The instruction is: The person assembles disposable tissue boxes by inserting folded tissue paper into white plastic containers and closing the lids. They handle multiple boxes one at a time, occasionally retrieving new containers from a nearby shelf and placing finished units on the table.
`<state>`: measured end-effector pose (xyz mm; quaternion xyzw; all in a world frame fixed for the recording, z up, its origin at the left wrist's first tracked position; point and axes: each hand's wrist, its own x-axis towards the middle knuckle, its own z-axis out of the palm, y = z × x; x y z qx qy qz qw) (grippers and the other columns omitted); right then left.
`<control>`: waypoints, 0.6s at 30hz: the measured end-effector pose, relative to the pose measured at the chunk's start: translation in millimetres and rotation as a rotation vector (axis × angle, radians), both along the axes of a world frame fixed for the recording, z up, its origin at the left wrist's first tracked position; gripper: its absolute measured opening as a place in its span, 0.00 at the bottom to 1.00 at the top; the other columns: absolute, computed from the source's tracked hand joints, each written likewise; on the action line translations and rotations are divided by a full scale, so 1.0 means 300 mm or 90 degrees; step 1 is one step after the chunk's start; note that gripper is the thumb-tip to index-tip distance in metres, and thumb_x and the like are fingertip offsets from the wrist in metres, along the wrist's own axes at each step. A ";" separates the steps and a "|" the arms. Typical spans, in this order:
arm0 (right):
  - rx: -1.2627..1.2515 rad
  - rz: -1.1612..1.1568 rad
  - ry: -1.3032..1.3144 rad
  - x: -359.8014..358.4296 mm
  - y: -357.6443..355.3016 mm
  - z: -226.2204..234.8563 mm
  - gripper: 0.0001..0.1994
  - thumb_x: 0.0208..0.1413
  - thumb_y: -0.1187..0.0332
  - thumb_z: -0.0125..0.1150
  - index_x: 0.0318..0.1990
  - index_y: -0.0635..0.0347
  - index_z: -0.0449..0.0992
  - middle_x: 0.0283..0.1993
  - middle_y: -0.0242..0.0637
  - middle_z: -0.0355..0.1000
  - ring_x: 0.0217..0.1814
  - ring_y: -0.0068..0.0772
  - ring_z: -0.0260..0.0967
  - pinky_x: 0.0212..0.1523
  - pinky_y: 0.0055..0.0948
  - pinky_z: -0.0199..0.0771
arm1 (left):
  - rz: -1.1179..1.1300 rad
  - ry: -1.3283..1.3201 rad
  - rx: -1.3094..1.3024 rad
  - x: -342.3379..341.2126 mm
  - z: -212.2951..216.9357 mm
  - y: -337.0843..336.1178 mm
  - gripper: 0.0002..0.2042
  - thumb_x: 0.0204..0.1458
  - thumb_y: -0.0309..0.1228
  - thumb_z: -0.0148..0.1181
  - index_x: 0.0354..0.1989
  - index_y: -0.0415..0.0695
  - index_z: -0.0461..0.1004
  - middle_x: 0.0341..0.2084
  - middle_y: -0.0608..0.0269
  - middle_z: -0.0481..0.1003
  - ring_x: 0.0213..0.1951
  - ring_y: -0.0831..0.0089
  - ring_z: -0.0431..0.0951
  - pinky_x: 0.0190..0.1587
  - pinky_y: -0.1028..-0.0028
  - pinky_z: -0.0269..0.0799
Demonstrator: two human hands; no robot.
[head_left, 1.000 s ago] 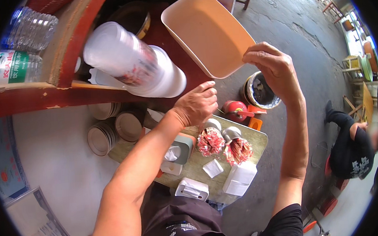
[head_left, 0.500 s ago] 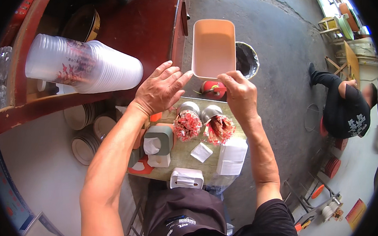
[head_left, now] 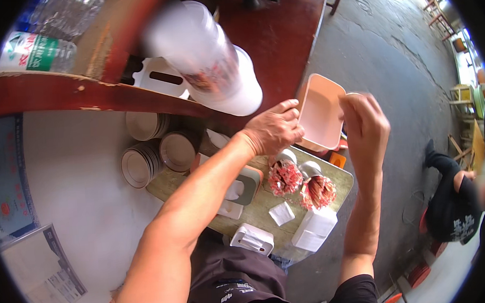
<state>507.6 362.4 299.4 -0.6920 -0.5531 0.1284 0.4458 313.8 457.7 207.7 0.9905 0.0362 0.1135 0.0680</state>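
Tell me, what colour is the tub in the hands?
Pale peach-pink tub, seen best in the head view.

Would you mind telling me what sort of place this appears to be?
Probably a small street-side eatery: stacked bowls, cups of chopsticks on a low table, and a stack of disposable cups on a wooden counter.

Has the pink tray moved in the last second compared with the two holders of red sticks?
Yes. The pink tray has come down from high above the red-stick holders and now sits just above them, gripped by both hands.
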 end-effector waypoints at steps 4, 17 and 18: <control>0.000 0.199 0.238 -0.054 0.362 0.022 0.08 0.61 0.74 0.56 0.43 0.65 0.79 0.37 0.39 0.78 0.37 0.29 0.77 0.38 0.28 0.77 | -0.007 -0.016 -0.002 0.006 -0.005 0.005 0.07 0.51 0.34 0.52 0.32 0.49 0.75 0.34 0.65 0.78 0.51 0.68 0.74 0.71 0.59 0.53; -0.160 0.688 0.121 -0.378 0.864 -0.115 0.13 0.56 0.73 0.60 0.49 0.64 0.79 0.41 0.48 0.80 0.43 0.35 0.77 0.49 0.33 0.75 | 0.013 -0.011 -0.030 0.002 -0.008 -0.007 0.10 0.53 0.31 0.49 0.37 0.46 0.77 0.41 0.64 0.78 0.57 0.67 0.71 0.71 0.59 0.51; -0.158 0.691 0.120 -0.384 0.863 -0.112 0.13 0.56 0.72 0.60 0.49 0.64 0.79 0.41 0.48 0.80 0.43 0.35 0.77 0.49 0.33 0.75 | 0.014 0.011 -0.044 0.001 -0.010 -0.008 0.11 0.52 0.31 0.50 0.40 0.44 0.76 0.43 0.64 0.78 0.59 0.67 0.70 0.72 0.59 0.50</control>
